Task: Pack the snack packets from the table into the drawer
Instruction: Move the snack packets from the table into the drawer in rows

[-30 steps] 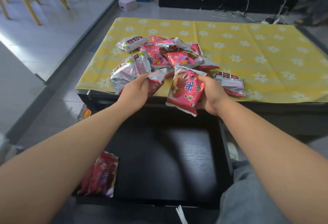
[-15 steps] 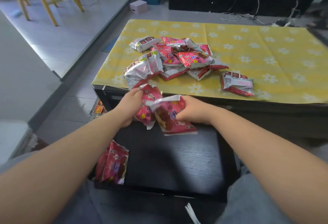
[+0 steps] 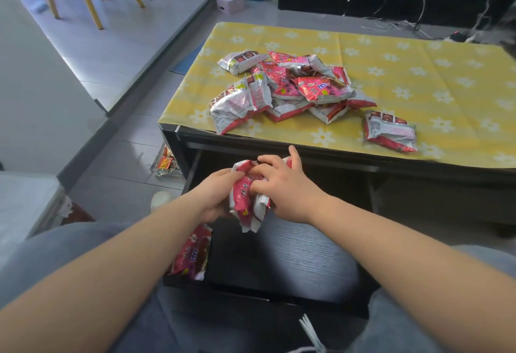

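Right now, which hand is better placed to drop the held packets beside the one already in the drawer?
Left, probably. The left hand grips the held packets directly above the packet in the drawer, at its left side. The right hand sits further right.

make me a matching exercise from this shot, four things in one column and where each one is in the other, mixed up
Things:
1. lone packet
2. pile of packets
3. bunched packets
4. pink box

Places:
A. on the floor beyond the table
B. held between the left hand and right hand, above the open drawer
C. alone on the yellow cloth, right of the pile
D. heaped on the left part of the yellow cloth

Pairs: 1-C, 2-D, 3-B, 4-A
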Tool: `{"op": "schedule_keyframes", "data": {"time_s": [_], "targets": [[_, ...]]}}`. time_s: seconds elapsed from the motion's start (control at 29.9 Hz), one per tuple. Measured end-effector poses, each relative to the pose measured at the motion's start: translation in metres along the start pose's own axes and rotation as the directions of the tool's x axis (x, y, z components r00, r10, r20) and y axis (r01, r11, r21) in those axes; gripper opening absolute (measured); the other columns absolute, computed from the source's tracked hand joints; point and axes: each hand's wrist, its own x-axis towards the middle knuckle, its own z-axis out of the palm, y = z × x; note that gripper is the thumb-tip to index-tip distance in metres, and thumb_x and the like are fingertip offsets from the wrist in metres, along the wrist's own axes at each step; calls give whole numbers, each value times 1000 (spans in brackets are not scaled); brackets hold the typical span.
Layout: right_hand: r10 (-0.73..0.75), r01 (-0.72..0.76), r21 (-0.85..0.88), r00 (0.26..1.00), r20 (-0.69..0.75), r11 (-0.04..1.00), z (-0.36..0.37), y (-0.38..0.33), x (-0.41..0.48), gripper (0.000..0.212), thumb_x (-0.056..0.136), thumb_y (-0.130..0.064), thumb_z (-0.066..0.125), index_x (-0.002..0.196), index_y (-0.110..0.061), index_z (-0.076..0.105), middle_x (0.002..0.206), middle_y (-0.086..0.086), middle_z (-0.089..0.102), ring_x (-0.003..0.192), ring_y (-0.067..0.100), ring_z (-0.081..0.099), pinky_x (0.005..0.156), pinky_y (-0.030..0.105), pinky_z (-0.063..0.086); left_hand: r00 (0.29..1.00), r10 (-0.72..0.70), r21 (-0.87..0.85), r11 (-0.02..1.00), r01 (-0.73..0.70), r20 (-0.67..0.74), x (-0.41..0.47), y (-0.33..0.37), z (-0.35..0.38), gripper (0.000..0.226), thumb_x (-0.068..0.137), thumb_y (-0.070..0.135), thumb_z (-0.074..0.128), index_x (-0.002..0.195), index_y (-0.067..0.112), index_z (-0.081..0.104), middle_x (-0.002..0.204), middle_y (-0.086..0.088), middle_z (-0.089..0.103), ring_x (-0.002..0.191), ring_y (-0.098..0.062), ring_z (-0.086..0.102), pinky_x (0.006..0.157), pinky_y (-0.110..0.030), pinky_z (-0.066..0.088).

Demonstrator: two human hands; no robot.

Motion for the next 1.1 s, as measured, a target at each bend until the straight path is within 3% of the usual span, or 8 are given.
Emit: {"op": "schedule_keyframes", "data": {"time_s": [0.13, 0.23, 0.37, 0.47, 0.67, 0.77, 0.87, 1.1], "targets": [[49, -42, 50, 987, -154, 998, 4, 0, 1, 50, 84, -16, 73, 132, -27, 63, 162, 11, 34, 156, 34, 15, 116, 77, 9, 999, -33, -12, 999, 34, 37, 0, -5, -1, 31, 101, 39, 62, 120, 16, 68, 100, -15, 80, 83, -30, 80, 62, -46, 63], [275, -209, 230, 912, -305, 950, 11, -5, 3, 60, 87, -29, 71, 145, -25, 53, 161, 13, 34, 149, 36, 28, 111, 65, 35, 997, -74, -81, 994, 74, -8, 2, -8, 0, 38, 101, 46, 58, 120, 15, 67, 96, -11, 81, 80, -26, 80, 62, -44, 63], [662, -561, 568, 749, 38, 602, 25, -8, 14, 85, 85, -64, 67, 154, -27, 33, 153, 9, 41, 136, 31, 44, 104, 51, 49, 993, -109, -160, 982, 100, -47, 8, -15, -1, 46, 103, 54, 50, 119, 16, 70, 100, -11, 81, 88, -29, 80, 74, -44, 62], [569, -546, 762, 769, 292, 347, 38, -13, 22, 63, 98, -50, 58, 153, -27, 38, 140, 3, 59, 123, 26, 61, 100, 47, 55, 995, -87, -195, 978, 76, -44, 9, -16, 0, 51, 102, 58, 48, 120, 16, 71, 105, -11, 81, 94, -30, 79, 82, -46, 63], [326, -459, 784, 882, 342, 418, 59, -24, 19, 84, 100, -24, 53, 165, -33, -1, 168, -1, 17, 144, 16, 36, 82, 1, 39, 991, -113, -78, 991, 107, -71, 5, -25, 2, 52, 101, 61, 50, 128, 19, 66, 113, -10, 79, 102, -30, 77, 98, -54, 58], [291, -496, 702, 868, 401, 511, 62, -29, 20, 97, 95, -16, 54, 160, -46, -11, 173, 6, -5, 154, 35, 22, 114, 36, 41, 984, -145, -98, 986, 135, -105, 4, -29, 4, 59, 102, 65, 41, 125, 19, 69, 110, -10, 80, 102, -29, 77, 101, -53, 57], [241, -545, 709, 837, 491, 448, 69, -33, 18, 110, 92, -10, 61, 157, -53, -16, 172, 7, -17, 144, 40, 42, 111, 49, 47, 981, -167, -55, 985, 162, -103, 5, -33, 3, 61, 103, 65, 38, 124, 17, 70, 109, -11, 80, 101, -30, 77, 101, -52, 57], [174, -577, 777, 817, 550, 251, 99, -58, 16, 136, 68, -19, 82, 158, -49, -16, 159, 21, 31, 149, 36, 34, 116, 56, 40, 947, -315, 32, 948, 318, -65, 3, -46, 3, 55, 108, 49, 45, 129, 4, 67, 121, -19, 74, 113, -35, 71, 108, -50, 51]]}}
